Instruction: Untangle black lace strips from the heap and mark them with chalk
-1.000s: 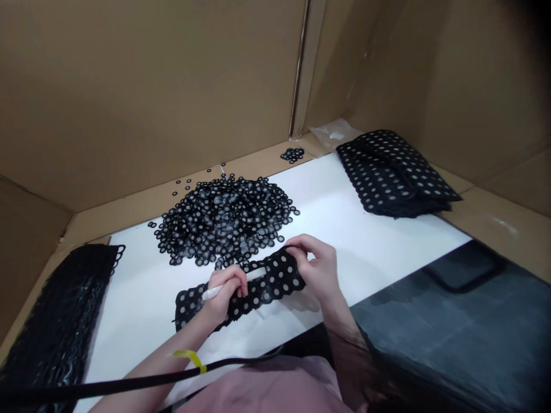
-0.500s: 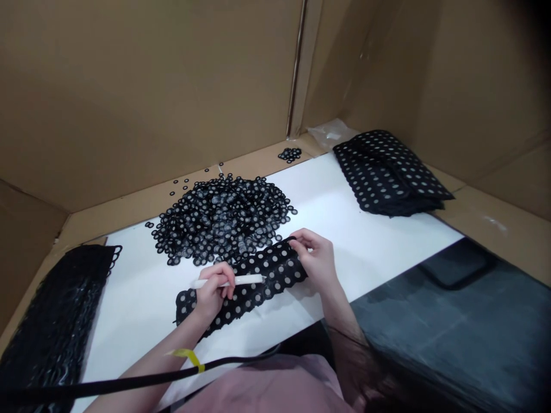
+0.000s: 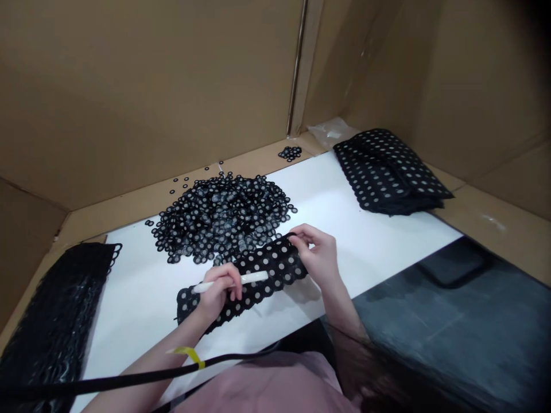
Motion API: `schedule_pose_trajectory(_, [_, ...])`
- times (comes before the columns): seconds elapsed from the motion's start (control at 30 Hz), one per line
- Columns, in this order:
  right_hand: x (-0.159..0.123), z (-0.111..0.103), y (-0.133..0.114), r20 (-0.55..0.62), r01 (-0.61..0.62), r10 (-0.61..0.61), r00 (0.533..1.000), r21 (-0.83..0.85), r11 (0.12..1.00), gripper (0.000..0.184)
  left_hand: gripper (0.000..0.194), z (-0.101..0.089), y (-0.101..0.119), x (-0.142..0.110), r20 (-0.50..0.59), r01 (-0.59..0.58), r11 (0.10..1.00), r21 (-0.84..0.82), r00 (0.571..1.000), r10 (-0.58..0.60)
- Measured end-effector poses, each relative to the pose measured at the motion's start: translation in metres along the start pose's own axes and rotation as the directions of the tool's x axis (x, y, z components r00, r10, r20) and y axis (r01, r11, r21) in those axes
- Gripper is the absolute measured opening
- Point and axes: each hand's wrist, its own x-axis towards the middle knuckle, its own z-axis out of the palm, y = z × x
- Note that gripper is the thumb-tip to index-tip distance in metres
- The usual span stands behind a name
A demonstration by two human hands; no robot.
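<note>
Spotted black cloth strip [image 3: 275, 265] lies slantwise on the white sheet [image 3: 379, 246] in front of me. My left hand [image 3: 218, 289] grips a white pen [image 3: 255, 277], fingers curled round its barrel, over the strip; whether its tip touches cloth, I cannot tell. My right hand [image 3: 317, 253] pinches the strip's far right corner between thumb and fingertips. Just past the strip's far edge: a big heap of small black rings [image 3: 219, 215], a few strays beyond it. Left, a black lacy stack [image 3: 55, 310]. Far right, folded spotted cloth [image 3: 387, 172], beside it a clear plastic bag [image 3: 333, 132]. Cardboard walls [image 3: 150, 103] behind.
</note>
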Motion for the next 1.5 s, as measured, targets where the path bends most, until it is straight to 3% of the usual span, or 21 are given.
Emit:
schedule_pose_trajectory(0.1, [0.003, 0.001, 0.016, -0.018, -0.056, 0.056, 0.998, -0.002, 0.998, 0.011, 0.020, -0.002, -0.001, 0.003, -0.118, -0.019, 0.986, -0.164, 0.993, 0.000])
schedule_pose_trajectory(0.2, [0.002, 0.003, 0.024, -0.012, -0.085, 0.085, 0.996, 0.015, 0.996, 0.011, 0.020, -0.003, -0.002, 0.003, -0.072, 0.026, 0.986, -0.166, 0.997, -0.038])
schedule_pose_trajectory(0.37, [0.001, 0.001, 0.019, 0.010, -0.095, 0.095, 0.995, 0.040, 0.995, 0.012, 0.021, 0.000, -0.002, -0.001, 0.034, 0.096, 0.995, 0.018, 0.995, -0.097])
schedule_pose_trajectory(0.5, [-0.002, 0.000, 0.010, -0.008, -0.077, 0.077, 0.997, 0.028, 0.997, 0.011, 0.022, 0.004, 0.005, -0.001, 0.128, 0.057, 0.979, 0.198, 0.988, -0.083])
schedule_pose_trajectory(0.67, [-0.009, 0.000, -0.010, -0.020, 0.048, -0.048, 0.999, -0.005, 0.999, 0.010, 0.029, 0.008, 0.012, 0.001, 0.321, -0.025, 0.928, 0.372, 0.941, -0.104])
schedule_pose_trajectory(0.73, [-0.008, -0.001, -0.016, -0.007, 0.086, -0.086, 0.996, -0.017, 0.996, 0.011, 0.029, 0.008, 0.011, 0.000, 0.335, -0.056, 0.916, 0.397, 0.938, -0.088])
schedule_pose_trajectory(0.87, [-0.003, -0.004, -0.010, -0.027, 0.041, -0.042, 0.999, -0.025, 0.999, 0.009, 0.025, 0.004, 0.003, -0.002, 0.241, -0.025, 0.979, 0.204, 0.970, -0.025])
schedule_pose_trajectory(0.97, [-0.001, -0.003, 0.006, -0.059, -0.029, 0.027, 0.998, -0.030, 0.999, 0.009, 0.023, 0.003, -0.001, -0.002, 0.086, 0.007, 1.000, -0.024, 0.996, -0.005])
schedule_pose_trajectory(1.07, [-0.003, -0.002, 0.021, -0.046, -0.074, 0.072, 0.996, -0.035, 0.997, 0.011, 0.020, 0.003, 0.001, 0.000, -0.059, -0.003, 0.992, -0.124, 0.998, -0.004])
schedule_pose_trajectory(1.3, [-0.002, -0.008, 0.033, -0.026, -0.112, 0.110, 0.994, -0.048, 0.993, 0.014, 0.018, 0.002, 0.000, 0.001, -0.317, -0.029, 0.999, -0.016, 0.948, 0.022])
schedule_pose_trajectory(1.5, [-0.001, -0.010, 0.033, -0.020, -0.116, 0.115, 0.993, -0.030, 0.993, 0.016, 0.019, -0.001, -0.009, -0.002, -0.339, -0.026, 0.998, 0.059, 0.940, 0.045])
